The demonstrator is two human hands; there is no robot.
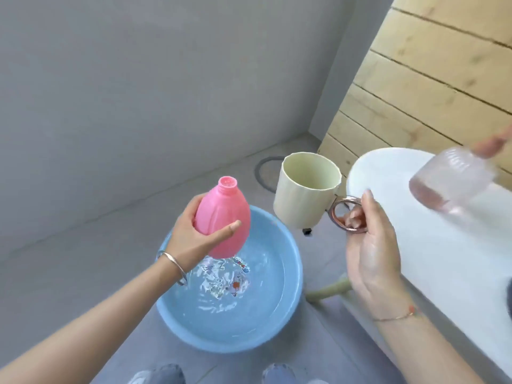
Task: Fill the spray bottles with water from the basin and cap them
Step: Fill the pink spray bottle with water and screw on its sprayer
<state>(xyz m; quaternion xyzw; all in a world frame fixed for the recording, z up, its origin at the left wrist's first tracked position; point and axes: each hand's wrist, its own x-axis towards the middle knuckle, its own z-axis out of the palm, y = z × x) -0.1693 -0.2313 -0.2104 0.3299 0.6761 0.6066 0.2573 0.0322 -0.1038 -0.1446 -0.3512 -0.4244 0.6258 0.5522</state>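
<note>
Grey floor, basin; L hand grips pink bottle, R hand cup.

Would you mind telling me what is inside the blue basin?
Rippling water lies in the blue basin, with colourful marks showing through it. The pink bottle and left hand cover its far part.

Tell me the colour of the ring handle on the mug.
Shiny rose-gold, a coppery pink. The ring handle on the cream mug shows best in the head view.
</note>
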